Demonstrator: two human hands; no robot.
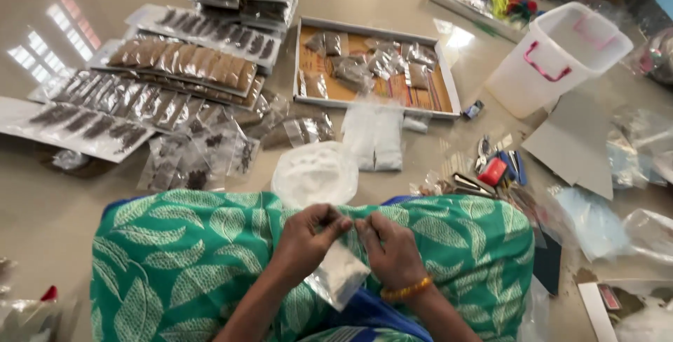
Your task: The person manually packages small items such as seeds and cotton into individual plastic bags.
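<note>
1. Polished beige floor (pixel 56 209) carries rows of dark-filled packets (pixel 175 61), a shallow cardboard tray (pixel 449 93), a white plastic bin (pixel 554 54).
2. Left hand (pixel 308 233) and right hand (pixel 392 244) meet over the lap, both pinched closed on the top edge of a small clear pouch (pixel 340 275) of white powder.
3. Pouch hangs below both grips, long axis tilted down-left, equally near each hand.
4. Round white bag (pixel 315 173) lies just ahead of the knees.

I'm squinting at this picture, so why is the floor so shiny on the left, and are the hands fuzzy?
In the head view, window light bounces off the glossy floor as bright glare; the left hand and right hand pinching the small clear packet look slightly soft; the picture's edges bend and blur, as at the white bucket.
</note>
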